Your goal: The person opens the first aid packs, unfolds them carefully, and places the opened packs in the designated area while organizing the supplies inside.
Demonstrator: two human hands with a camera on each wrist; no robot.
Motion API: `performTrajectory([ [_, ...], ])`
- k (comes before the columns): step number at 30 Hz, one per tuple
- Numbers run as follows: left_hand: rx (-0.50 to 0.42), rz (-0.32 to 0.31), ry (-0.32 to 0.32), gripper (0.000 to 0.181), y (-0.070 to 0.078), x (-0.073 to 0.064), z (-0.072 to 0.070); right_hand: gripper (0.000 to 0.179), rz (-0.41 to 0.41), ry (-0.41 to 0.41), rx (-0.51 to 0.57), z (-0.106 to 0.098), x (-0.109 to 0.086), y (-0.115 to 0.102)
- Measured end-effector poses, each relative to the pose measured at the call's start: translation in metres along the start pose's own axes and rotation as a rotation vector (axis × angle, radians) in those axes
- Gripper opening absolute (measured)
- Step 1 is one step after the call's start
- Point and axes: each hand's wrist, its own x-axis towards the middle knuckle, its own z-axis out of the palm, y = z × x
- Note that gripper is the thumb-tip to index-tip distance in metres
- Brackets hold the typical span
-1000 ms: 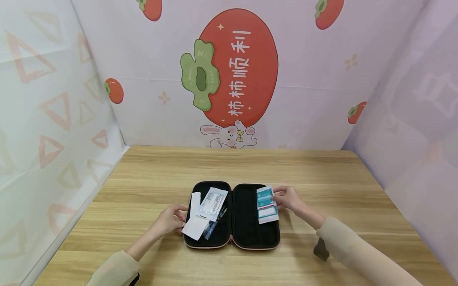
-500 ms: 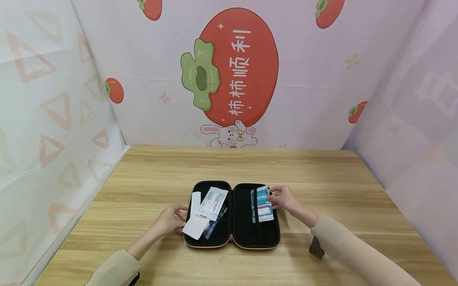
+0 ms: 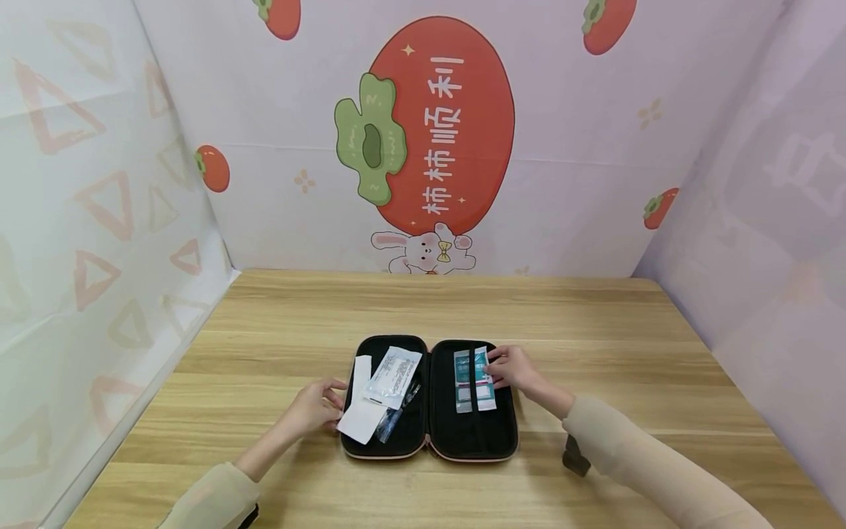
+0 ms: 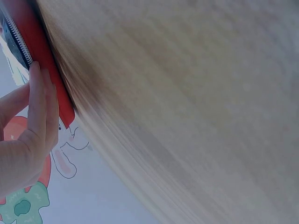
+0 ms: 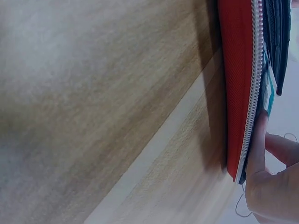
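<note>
A black-lined zippered case (image 3: 449, 439) lies unfolded flat on the table, its red outer side (image 5: 236, 74) showing in the right wrist view. My right hand (image 3: 518, 369) pinches the right edge of a teal and white packet (image 3: 485, 397), which sits under the black elastic strap (image 3: 473, 382) in the right half. Straight fingers of my left hand (image 3: 312, 406) touch the case's left side, fingertips at the zipper in the left wrist view. In the left half lie a folded white paper (image 3: 359, 424), a white printed packet (image 3: 396, 373) and a clear bag with dark blue contents (image 3: 388, 426).
The wooden table (image 3: 277, 308) extends around the case on every side. A printed cloth backdrop (image 3: 264, 95) hangs behind the table, with cloth walls to the left and right. A dark band (image 3: 575, 457) shows under the right sleeve.
My right hand has moved left, sliding the teal and white packet beneath the elastic strap, which now crosses its middle. The left hand and the left half's contents have stayed put.
</note>
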Motion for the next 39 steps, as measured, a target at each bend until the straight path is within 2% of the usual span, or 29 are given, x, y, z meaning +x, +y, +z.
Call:
performTrajectory([
  [6,0.009,0.004,0.0,0.041,0.0,0.0,0.0,0.027,-0.018,0.0,-0.004,0.007,0.003,0.0],
  [19,0.015,0.014,0.0,0.04,0.002,0.0,0.0,0.025,0.009,0.029,-0.006,0.014,0.006,-0.004],
  [27,0.017,0.008,0.008,0.041,0.002,0.0,0.0,0.033,-0.012,-0.036,0.005,0.008,0.003,-0.005],
  [30,0.017,0.005,0.012,0.041,0.002,0.0,0.0,0.034,0.003,-0.037,0.013,0.008,0.002,-0.008],
  [31,0.018,0.004,0.01,0.041,0.002,0.0,0.0,0.035,0.0,-0.041,0.015,0.009,0.003,-0.006],
  [34,0.014,0.001,0.006,0.041,0.002,0.0,0.0,0.036,-0.075,-0.077,0.054,0.01,0.009,0.005],
  [36,0.012,0.0,0.003,0.041,0.002,0.0,0.0,0.035,-0.168,-0.133,0.123,0.01,0.034,0.039],
  [39,0.011,0.002,0.0,0.041,0.001,0.0,0.0,0.036,-0.168,-0.15,0.141,0.011,0.047,0.053],
])
